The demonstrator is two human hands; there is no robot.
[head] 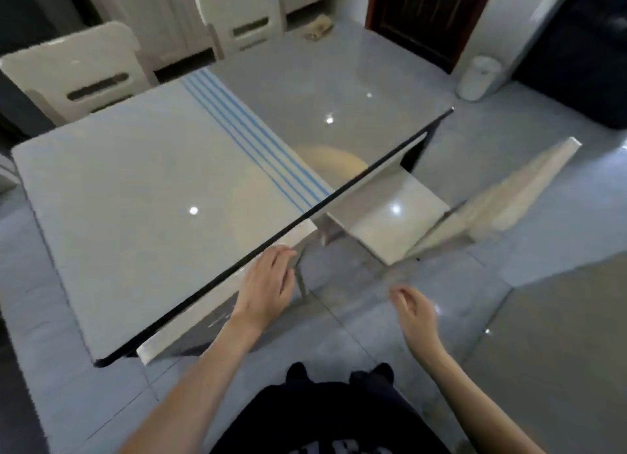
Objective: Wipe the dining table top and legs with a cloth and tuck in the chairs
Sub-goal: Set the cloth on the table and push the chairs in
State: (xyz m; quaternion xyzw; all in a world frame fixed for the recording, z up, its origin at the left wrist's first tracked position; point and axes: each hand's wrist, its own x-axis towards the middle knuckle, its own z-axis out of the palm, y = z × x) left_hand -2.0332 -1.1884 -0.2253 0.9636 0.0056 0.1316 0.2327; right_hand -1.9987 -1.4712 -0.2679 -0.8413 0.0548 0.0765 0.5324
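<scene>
Glossy, blue-striped dining table [135,199] filled your view. Your left hand [264,284] lay straight-fingered at its near edge, gripping nothing. Your right hand [414,312] hung loosely curled and empty beside the pulled-out chair [390,212], which stood off the table's right edge. Tucking looked like your step: take that chair's back in both hands and slide it squarely under. The count was one table and three chairs, with a second chair [78,70] and a third chair [244,12] along the far edge.

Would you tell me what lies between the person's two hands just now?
In the head view, between the left hand and the right hand lies glossy floor tile, with a thin metal leg standing just beside the left hand.
</scene>
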